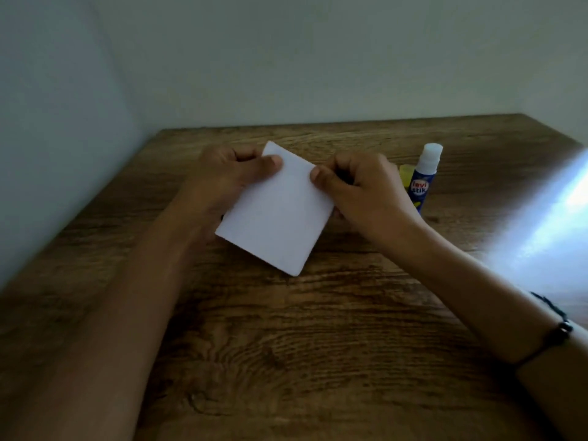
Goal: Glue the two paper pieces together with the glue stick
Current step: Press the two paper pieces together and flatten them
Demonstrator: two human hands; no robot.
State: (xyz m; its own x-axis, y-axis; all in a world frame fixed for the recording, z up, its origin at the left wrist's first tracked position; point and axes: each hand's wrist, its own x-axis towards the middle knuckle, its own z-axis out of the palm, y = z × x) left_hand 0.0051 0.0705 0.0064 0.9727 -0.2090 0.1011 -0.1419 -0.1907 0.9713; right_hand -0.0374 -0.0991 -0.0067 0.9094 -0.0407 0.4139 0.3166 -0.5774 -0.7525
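A white rectangular paper [276, 211] is held tilted just above the wooden table [318, 329], and only one sheet face shows; I cannot tell whether a second piece lies under it. My left hand [222, 173] pinches its upper left edge with the thumb on top. My right hand [366, 186] pinches the right edge the same way. A blue glue stick [423, 179] stands upright just right of my right hand, uncapped, with its white glue tip exposed. Its yellow cap [406, 173] lies beside it, partly hidden by my right hand.
Pale walls meet the table at its back and left edges. A bright patch of light [547, 224] falls across the right side of the table. A dark beaded bracelet [556, 329] sits on my right wrist.
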